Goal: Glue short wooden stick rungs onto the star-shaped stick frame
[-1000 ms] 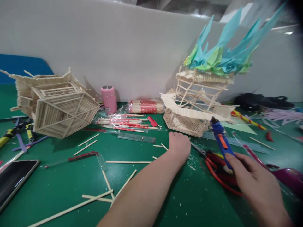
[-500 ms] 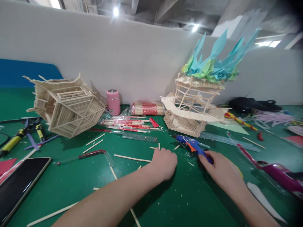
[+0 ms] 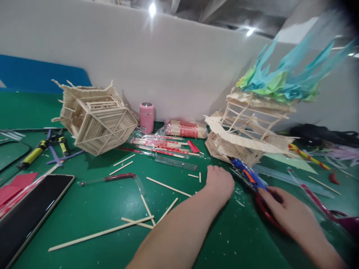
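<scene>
My right hand (image 3: 291, 213) is closed around the grip of a blue hot glue gun (image 3: 248, 173) with an orange trigger. Its dark nozzle points away, close to the front of a stick-built model (image 3: 235, 147). Beneath the gun and hand lie what look like scissors with a red handle (image 3: 269, 213), mostly covered. My left hand (image 3: 220, 183) is curled into a fist low over the table, just left of the gun. Its fingertips face away, so anything in them is hidden. Two short stick pieces (image 3: 200, 177) lie left of that fist.
Loose wooden sticks (image 3: 101, 234) lie across the green table. Left are a phone (image 3: 33, 213), yellow-handled pliers (image 3: 33, 154) and another stick model (image 3: 103, 123). At the back stand a pink bottle (image 3: 146, 117) and packed stick bundles (image 3: 186, 129). A magenta tool (image 3: 347, 224) lies right.
The view has swung left, shifting everything rightward in it. My left fist has moved away from the short stick pieces toward the gun. The red handle now shows beneath my right hand.
</scene>
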Demonstrator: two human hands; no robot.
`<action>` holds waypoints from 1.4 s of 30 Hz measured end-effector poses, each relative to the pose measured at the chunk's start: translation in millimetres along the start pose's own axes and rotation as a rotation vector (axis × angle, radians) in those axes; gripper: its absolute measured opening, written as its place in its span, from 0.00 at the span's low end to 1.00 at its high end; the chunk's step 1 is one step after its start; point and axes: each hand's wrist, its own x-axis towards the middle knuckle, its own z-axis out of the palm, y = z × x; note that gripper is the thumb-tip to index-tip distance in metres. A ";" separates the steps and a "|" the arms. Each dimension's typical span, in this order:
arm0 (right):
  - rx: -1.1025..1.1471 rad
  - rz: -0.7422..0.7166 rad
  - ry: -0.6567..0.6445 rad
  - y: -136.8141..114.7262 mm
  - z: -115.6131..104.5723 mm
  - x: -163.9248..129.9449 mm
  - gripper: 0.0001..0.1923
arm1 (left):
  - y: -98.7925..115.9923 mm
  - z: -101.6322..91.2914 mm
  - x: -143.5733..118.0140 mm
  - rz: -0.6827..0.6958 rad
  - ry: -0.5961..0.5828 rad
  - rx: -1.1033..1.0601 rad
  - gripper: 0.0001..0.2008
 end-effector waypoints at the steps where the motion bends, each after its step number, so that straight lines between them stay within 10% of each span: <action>1: -0.012 0.007 -0.028 0.9 0.9 0.4 0.20 | -0.2 -0.3 -1.3 0.024 -0.021 0.001 0.16; 11: -0.124 -0.027 -0.079 -12.1 13.2 -9.8 0.20 | 13.0 -12.6 -82.6 0.390 -0.130 -0.010 0.10; 18: -0.005 -0.170 0.072 -52.3 -8.9 -16.6 0.21 | 7.8 -6.1 -128.4 0.445 0.170 -0.059 0.08; 28: 0.144 -0.545 -0.166 -170.2 37.0 -1.5 0.11 | -60.3 18.5 -227.0 0.116 0.573 -0.041 0.11; 36: 0.100 -0.502 -0.255 -183.3 60.1 6.0 0.11 | -115.7 14.4 -278.0 -0.146 0.516 -0.188 0.10; 42: 0.117 -0.464 -0.250 -180.9 63.4 5.7 0.12 | -106.4 21.4 -273.0 -0.133 0.506 -0.305 0.10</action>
